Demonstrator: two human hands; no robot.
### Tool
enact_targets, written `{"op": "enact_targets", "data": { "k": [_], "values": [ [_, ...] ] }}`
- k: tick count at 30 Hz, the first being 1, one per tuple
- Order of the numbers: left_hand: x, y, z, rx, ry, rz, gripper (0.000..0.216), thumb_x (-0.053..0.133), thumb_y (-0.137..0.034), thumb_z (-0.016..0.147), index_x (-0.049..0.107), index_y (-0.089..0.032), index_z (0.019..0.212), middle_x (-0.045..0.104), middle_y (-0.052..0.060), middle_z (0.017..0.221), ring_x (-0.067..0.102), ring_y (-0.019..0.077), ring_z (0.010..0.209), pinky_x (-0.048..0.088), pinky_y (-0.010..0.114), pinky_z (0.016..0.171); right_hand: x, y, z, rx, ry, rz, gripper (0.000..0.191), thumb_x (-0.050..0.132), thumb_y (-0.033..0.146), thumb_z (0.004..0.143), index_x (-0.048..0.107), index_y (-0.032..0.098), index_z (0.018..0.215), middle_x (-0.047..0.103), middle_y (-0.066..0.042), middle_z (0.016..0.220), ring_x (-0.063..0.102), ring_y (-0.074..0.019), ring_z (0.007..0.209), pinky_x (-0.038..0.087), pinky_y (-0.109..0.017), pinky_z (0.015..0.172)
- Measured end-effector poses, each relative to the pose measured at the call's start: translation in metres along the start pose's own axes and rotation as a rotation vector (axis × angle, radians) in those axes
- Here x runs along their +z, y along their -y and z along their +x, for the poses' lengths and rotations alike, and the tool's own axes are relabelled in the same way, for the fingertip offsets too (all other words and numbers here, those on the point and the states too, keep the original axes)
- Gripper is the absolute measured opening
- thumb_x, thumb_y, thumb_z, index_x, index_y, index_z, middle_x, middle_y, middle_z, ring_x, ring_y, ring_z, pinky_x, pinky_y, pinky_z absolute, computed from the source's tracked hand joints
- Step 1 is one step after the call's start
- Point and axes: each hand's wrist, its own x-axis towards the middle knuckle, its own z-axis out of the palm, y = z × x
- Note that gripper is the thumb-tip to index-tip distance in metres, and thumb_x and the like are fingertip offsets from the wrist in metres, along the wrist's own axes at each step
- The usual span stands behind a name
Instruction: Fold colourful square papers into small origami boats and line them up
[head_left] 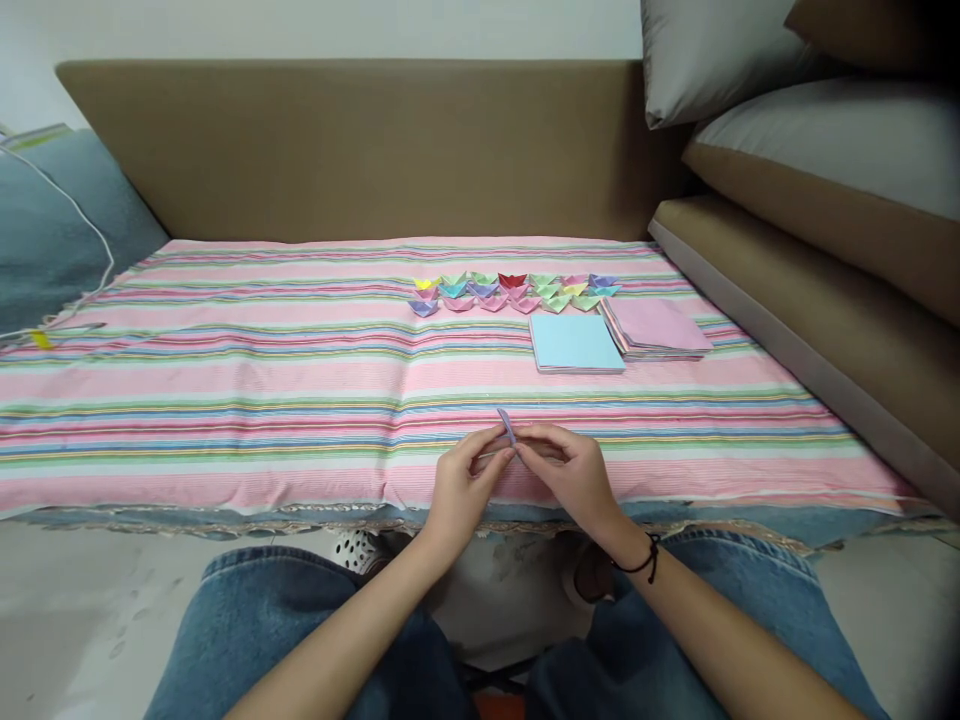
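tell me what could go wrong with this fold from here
The purple paper is pinched between left hand and right hand near the front edge of the striped cloth; a slip could drop it to the floor. It is small, so a crease may well go crooked.

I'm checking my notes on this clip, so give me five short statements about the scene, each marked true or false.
1. The left hand and right hand both pinch a small purple paper piece. True.
2. The blue-topped stack lies right of the pink-topped stack. False: the blue-topped stack lies left of the pink-topped stack.
3. A dark band circles the right wrist. True.
4. The folded paper boats lie nearer the person than the stacks. False: the boats lie beyond the stacks, toward the backrest.
5. The cloth is plain white. False: the cloth is striped, mostly pink.
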Motion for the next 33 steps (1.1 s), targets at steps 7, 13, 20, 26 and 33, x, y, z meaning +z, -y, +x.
{"op": "enact_targets", "data": {
  "k": [7, 13, 20, 26, 33],
  "values": [
    [-0.001, 0.003, 0.003, -0.047, 0.039, -0.164, 0.032, 0.067, -0.023, 0.074, 0.063, -0.018, 0.106, 0.069, 0.008, 0.103, 0.066, 0.0216, 0.095, 0.051, 0.036, 0.09, -0.001, 0.0, 0.003, -0.003, 0.018, 0.007, 0.015, 0.067, 0.029, 0.074, 0.072, 0.022, 0.087, 0.072, -0.006, 0.089, 0.068, -0.0228, 0.085, 0.057, -0.035, 0.075],
    [-0.002, 0.002, 0.001, -0.033, 0.05, -0.114, 0.032, 0.067, -0.023, 0.074, 0.063, -0.018, 0.106, 0.069, 0.009, 0.102, 0.066, 0.0224, 0.092, 0.054, 0.037, 0.084, -0.003, 0.0, 0.006, -0.018, 0.009, -0.008, 0.016, 0.07, 0.03, 0.071, 0.073, 0.021, 0.084, 0.071, -0.007, 0.089, 0.066, -0.0228, 0.086, 0.056, -0.036, 0.076],
    [-0.003, -0.002, 0.004, -0.041, 0.069, -0.095, 0.031, 0.061, -0.022, 0.078, 0.061, -0.017, 0.109, 0.066, 0.009, 0.105, 0.065, 0.0203, 0.094, 0.055, 0.033, 0.081, -0.004, 0.004, 0.006, -0.013, 0.054, -0.004, 0.016, 0.059, 0.025, 0.079, 0.069, 0.021, 0.091, 0.072, -0.005, 0.091, 0.067, -0.0209, 0.084, 0.057, -0.032, 0.074],
    [-0.002, -0.007, -0.002, 0.16, 0.068, 0.254, 0.031, 0.055, -0.015, 0.08, 0.06, -0.021, 0.11, 0.062, 0.007, 0.1, 0.061, 0.0181, 0.091, 0.055, 0.032, 0.077, 0.002, 0.003, 0.003, -0.025, 0.055, -0.067, 0.018, 0.053, 0.017, 0.077, 0.062, 0.02, 0.092, 0.069, -0.003, 0.084, 0.068, -0.0183, 0.076, 0.056, -0.026, 0.064],
    [-0.007, -0.002, 0.002, 0.332, 0.088, 0.346, 0.034, 0.055, -0.014, 0.083, 0.059, -0.026, 0.114, 0.054, 0.007, 0.108, 0.057, 0.0162, 0.093, 0.053, 0.03, 0.076, 0.0, -0.004, 0.011, 0.145, 0.093, 0.24, 0.016, 0.058, 0.016, 0.068, 0.064, 0.018, 0.083, 0.069, -0.002, 0.078, 0.067, -0.0186, 0.073, 0.054, -0.029, 0.067]
  ]
}}
